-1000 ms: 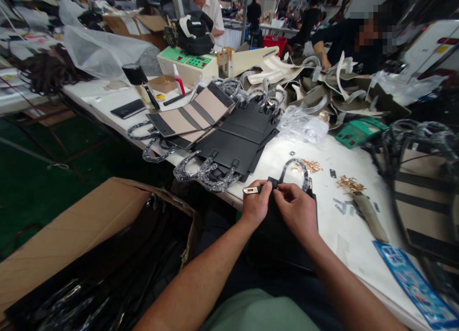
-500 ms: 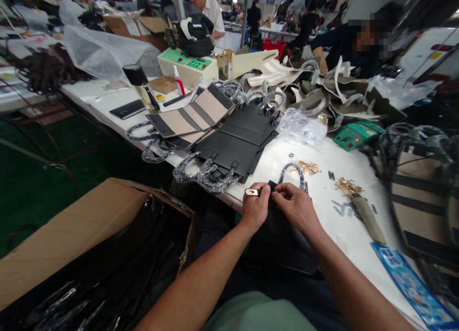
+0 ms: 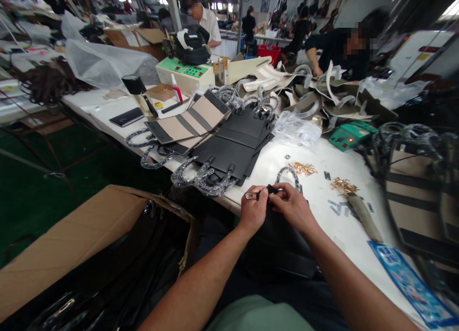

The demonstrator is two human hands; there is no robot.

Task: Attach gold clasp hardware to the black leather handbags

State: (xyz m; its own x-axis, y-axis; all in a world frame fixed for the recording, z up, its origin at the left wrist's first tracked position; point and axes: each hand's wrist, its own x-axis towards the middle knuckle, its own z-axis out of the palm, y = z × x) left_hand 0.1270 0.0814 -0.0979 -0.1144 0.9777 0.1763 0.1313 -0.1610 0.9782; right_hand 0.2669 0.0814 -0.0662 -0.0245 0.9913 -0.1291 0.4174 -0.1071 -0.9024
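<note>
A short black strap (image 3: 271, 189) with a shiny metal clasp plate (image 3: 251, 195) at its left end is between my two hands. My left hand (image 3: 254, 211) is closed on it, thumb on top, the plate sticking out past the fingers. From the other side my right hand (image 3: 292, 205) pinches at the strap's right part; whether a small piece is under those fingertips I cannot tell. Below lies a black bag (image 3: 287, 247) over my lap, partly hidden by my forearms. A plastic-wrapped handle (image 3: 289, 170) arches just behind my right hand.
Black bag panels (image 3: 236, 144) with wrapped handles lie on the white table (image 3: 319, 226). Small gold fasteners (image 3: 304, 169) are heaped near a green device (image 3: 351, 135). At my left is an open cardboard box (image 3: 89, 226) holding black pieces. A co-worker (image 3: 344, 49) leans over the far side.
The view has shifted a little. My right fingers have moved slightly along the strap, and the metal plate has tilted and looks darker. My left hand keeps its hold.
</note>
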